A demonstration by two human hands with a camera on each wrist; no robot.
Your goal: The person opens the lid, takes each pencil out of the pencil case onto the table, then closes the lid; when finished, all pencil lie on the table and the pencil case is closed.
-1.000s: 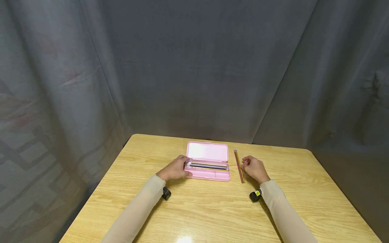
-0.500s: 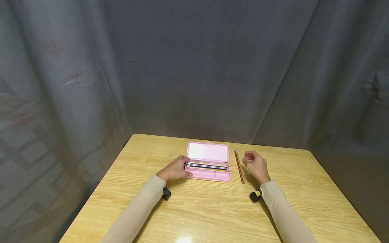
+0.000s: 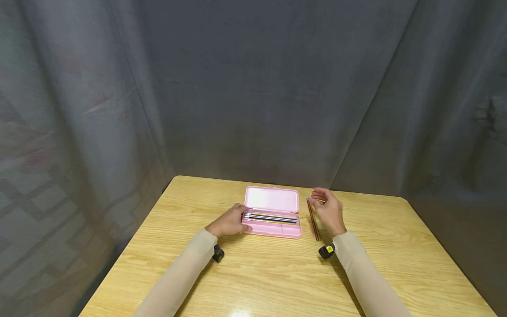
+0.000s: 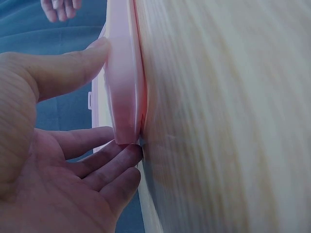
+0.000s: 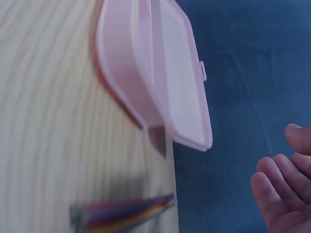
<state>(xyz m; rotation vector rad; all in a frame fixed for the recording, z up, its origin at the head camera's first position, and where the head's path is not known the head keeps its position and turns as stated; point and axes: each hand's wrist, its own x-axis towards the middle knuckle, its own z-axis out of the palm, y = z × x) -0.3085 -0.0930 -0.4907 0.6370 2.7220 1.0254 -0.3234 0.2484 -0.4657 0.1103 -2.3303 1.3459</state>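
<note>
Shifted forward, the right hand, loose-fingered and empty, hovers by slender red-and-yellow pencils left beside the open pink plastic case, already holding striped pencils and gripped by the left hand.

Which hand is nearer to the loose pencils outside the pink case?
Right. The right hand is beside the loose pencils, at their far end; contact is unclear. The left hand grips the pink case by its left end, farther away.

Pencils — right of the case
</note>
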